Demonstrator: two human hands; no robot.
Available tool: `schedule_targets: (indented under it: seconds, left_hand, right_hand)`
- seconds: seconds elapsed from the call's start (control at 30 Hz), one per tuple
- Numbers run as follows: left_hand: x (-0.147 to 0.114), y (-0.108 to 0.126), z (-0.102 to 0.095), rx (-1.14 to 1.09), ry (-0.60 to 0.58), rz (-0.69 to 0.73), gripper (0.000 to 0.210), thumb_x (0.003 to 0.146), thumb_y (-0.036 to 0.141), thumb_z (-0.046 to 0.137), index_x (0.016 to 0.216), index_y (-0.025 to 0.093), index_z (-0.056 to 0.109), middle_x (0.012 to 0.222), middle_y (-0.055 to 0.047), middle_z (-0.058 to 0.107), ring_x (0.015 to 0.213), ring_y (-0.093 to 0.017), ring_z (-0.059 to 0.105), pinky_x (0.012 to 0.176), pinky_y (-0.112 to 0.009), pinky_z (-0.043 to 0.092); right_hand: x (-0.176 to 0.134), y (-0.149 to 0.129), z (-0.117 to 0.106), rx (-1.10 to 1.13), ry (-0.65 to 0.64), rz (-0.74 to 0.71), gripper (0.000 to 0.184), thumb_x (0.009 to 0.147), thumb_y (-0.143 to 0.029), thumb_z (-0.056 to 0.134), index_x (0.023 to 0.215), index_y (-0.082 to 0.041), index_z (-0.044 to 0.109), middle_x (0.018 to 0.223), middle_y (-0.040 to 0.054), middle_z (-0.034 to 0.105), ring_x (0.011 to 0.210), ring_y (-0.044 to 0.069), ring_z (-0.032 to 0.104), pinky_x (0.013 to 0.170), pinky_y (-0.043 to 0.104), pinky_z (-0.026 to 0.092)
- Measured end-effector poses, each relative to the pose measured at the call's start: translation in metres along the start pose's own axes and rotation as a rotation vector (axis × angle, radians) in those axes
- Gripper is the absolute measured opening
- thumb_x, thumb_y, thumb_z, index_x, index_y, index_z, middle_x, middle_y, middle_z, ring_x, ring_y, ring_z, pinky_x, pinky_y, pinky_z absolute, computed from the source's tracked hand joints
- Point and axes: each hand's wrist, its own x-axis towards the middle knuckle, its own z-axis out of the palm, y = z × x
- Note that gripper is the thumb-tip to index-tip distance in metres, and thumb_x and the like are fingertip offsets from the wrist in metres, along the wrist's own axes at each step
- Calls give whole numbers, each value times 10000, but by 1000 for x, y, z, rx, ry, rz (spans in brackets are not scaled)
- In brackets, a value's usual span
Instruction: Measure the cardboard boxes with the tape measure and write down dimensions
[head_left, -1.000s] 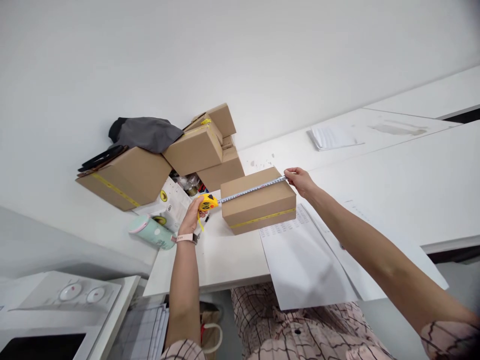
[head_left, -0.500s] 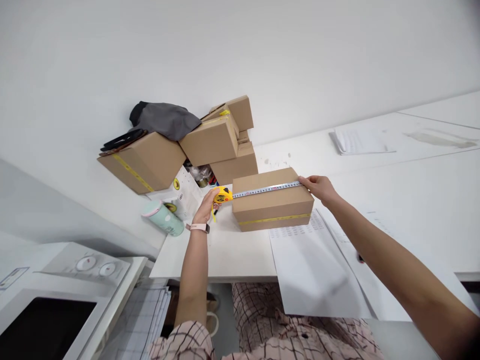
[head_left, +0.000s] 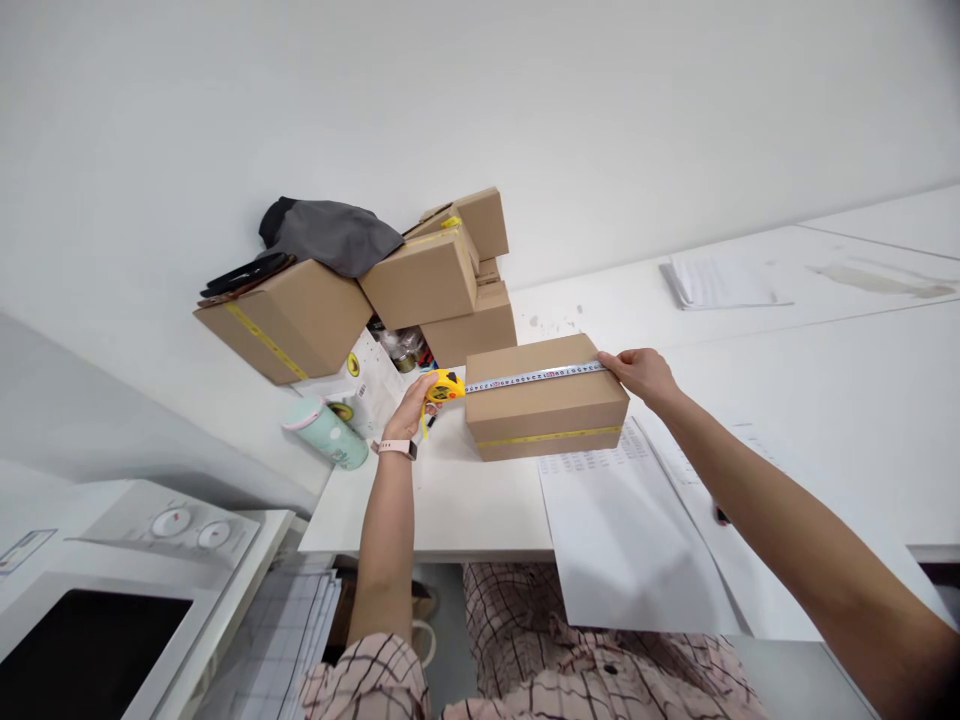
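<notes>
A brown cardboard box (head_left: 544,412) with yellow tape along its front side lies on the white table. My left hand (head_left: 411,408), with a pink-banded watch on the wrist, grips the yellow case of a tape measure (head_left: 445,386) just off the box's left end. The silver blade (head_left: 536,377) runs out lengthwise over the box top. At the right end my right hand (head_left: 637,374) pinches the blade's tip against the top edge of the box.
Stacked cardboard boxes (head_left: 420,285), one with a grey cloth (head_left: 322,236) on it, stand against the wall. A mint-green cup (head_left: 330,434) leans at the left. Printed sheets (head_left: 630,540) overhang the front table edge (head_left: 480,553). A microwave (head_left: 150,560) is at lower left.
My left hand and the tape case have shifted very slightly left and up. My right hand keeps its hold at the box's right end. The box has hardly moved.
</notes>
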Motion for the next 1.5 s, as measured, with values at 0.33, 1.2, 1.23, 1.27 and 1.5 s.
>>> schedule_targets:
  seconds: [0.33, 1.2, 1.23, 1.27, 1.5]
  left_hand:
    - [-44, 31, 9, 99, -101, 72, 562, 743, 448, 798, 1216, 166, 684, 991, -72, 730, 676, -130, 601, 522, -210, 385]
    - [-116, -20, 195, -535, -254, -277, 654, 684, 666, 733, 1073, 150, 635, 973, -97, 686, 608, -207, 713, 449, -260, 476]
    - [-118, -20, 196, -540, -254, -280, 663, 668, 669, 745, 1067, 152, 636, 965, -91, 685, 597, -203, 709, 445, -258, 477]
    - [-120, -20, 196, -542, -254, -280, 670, 654, 672, 756, 1061, 153, 636, 954, -84, 685, 590, -201, 709, 441, -255, 477]
    - [-129, -15, 200, -536, -231, -260, 699, 646, 689, 757, 1060, 139, 638, 935, -71, 698, 568, -186, 698, 437, -240, 477]
  right_hand:
    - [1, -13, -20, 64, -56, -25, 365, 914, -475, 569, 663, -210, 592, 716, 68, 668, 674, 188, 549, 625, 323, 366]
    - [43, -75, 44, -131, -256, -406, 624, 1065, -449, 167, 1342, -215, 675, 1427, 118, 657, 1347, 338, 549, 1148, 501, 308]
    - [44, -74, 45, -147, -258, -418, 625, 1065, -452, 165, 1344, -220, 674, 1424, 116, 659, 1350, 336, 546, 1146, 504, 303]
    - [44, -74, 47, -167, -260, -428, 629, 1065, -456, 163, 1346, -221, 674, 1419, 116, 662, 1350, 335, 544, 1142, 505, 302]
    - [44, -74, 50, -337, -240, -479, 629, 1063, -402, 128, 1250, -232, 704, 1305, 136, 720, 1219, 325, 618, 1048, 492, 353]
